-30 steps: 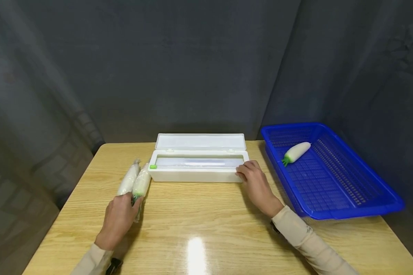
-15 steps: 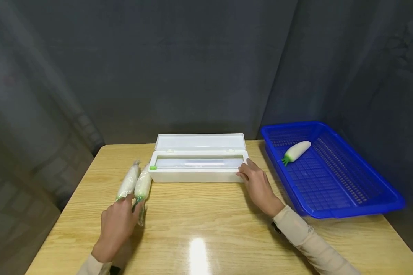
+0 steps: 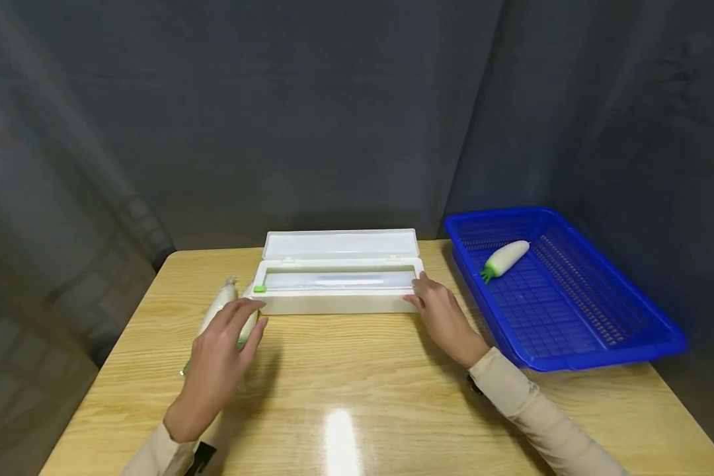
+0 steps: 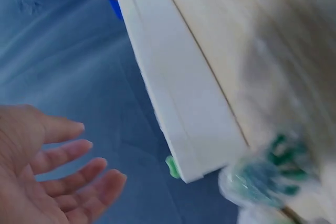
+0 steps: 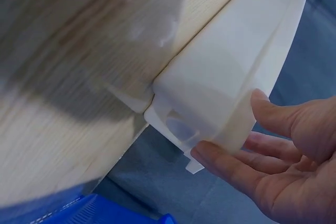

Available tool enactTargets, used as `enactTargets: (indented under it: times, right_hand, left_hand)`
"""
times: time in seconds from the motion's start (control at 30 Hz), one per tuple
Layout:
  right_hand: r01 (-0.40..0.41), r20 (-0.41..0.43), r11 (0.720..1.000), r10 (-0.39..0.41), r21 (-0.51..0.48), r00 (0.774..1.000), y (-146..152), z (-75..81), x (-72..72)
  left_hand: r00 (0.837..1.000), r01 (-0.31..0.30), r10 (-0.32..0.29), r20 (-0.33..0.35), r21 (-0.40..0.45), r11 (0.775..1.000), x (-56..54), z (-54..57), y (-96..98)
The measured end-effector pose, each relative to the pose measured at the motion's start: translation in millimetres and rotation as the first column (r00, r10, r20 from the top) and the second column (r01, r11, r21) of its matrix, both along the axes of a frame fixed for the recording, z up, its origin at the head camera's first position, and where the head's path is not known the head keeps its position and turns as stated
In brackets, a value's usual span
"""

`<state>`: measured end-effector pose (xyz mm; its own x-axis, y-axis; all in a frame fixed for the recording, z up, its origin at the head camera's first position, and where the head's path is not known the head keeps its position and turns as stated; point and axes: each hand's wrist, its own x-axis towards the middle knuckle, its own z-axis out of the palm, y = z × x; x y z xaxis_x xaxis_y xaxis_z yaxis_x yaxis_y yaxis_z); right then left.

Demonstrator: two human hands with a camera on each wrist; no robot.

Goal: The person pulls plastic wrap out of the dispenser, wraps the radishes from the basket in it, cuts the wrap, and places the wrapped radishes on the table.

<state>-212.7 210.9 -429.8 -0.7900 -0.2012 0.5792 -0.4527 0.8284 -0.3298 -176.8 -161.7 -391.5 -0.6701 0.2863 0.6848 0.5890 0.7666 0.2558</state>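
My right hand (image 3: 443,317) grips the right end of a white cling film dispenser (image 3: 333,304), thumb on its front and fingers around the end. The lid (image 3: 340,244) stands raised at the back, and a roll of film (image 3: 339,280) shows inside. At the left end of the slot sits a green slider (image 3: 260,289). My left hand (image 3: 217,357), fingers spread and holding nothing, is over two white radishes (image 3: 218,305) wrapped in film, partly hiding them. In the left wrist view, one radish's green leaves (image 4: 283,166) show through film near the dispenser's end.
On the right of the wooden table (image 3: 345,377) stands a blue plastic basket (image 3: 500,324). An unwrapped white radish (image 3: 508,256) with green leaves lies in it. A dark grey curtain (image 3: 309,119) hangs behind the table.
My left hand has let go of the wrapped radishes, lifted, and moved slightly right toward the dispenser's left end, its fingers spreading. My right hand stays at the dispenser's right end.
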Motion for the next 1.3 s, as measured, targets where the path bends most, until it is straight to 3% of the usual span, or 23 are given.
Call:
enactTargets:
  times: [0.2, 0.53, 0.87, 1.17, 1.3]
  right_hand:
    - [0.01, -0.018, 1.0, -0.01, -0.004, 1.0, 2.2, -0.3, -0.4]
    - [0.018, 0.074, 0.999, -0.014, -0.045, 0.997, 3.3, 5.7, -2.1]
    - [0.029, 0.083, 0.984, -0.015, -0.177, 0.996, 6.3, 6.9, -0.9]
    - [0.044, 0.128, 0.984, -0.022, -0.173, 0.992, 10.1, 6.5, -1.8]
    - [0.05, 0.155, 0.982, -0.021, -0.184, 0.988, 9.2, 5.7, -1.4]
  left_hand:
    - [0.994, 0.103, -0.104, -0.016, -0.028, 0.994, -12.1, 7.9, 19.9]
    - [0.974, 0.221, -0.223, -0.048, -0.046, 0.974, -32.8, 12.6, 49.8]
    - [0.945, 0.312, -0.315, 0.093, 0.044, 0.949, -47.1, 12.3, 73.4]
    - [0.9, 0.395, -0.405, 0.163, 0.093, 0.914, -57.9, 20.8, 90.5]
    - [0.889, 0.398, -0.414, 0.195, 0.115, 0.91, -64.2, 26.3, 98.0]
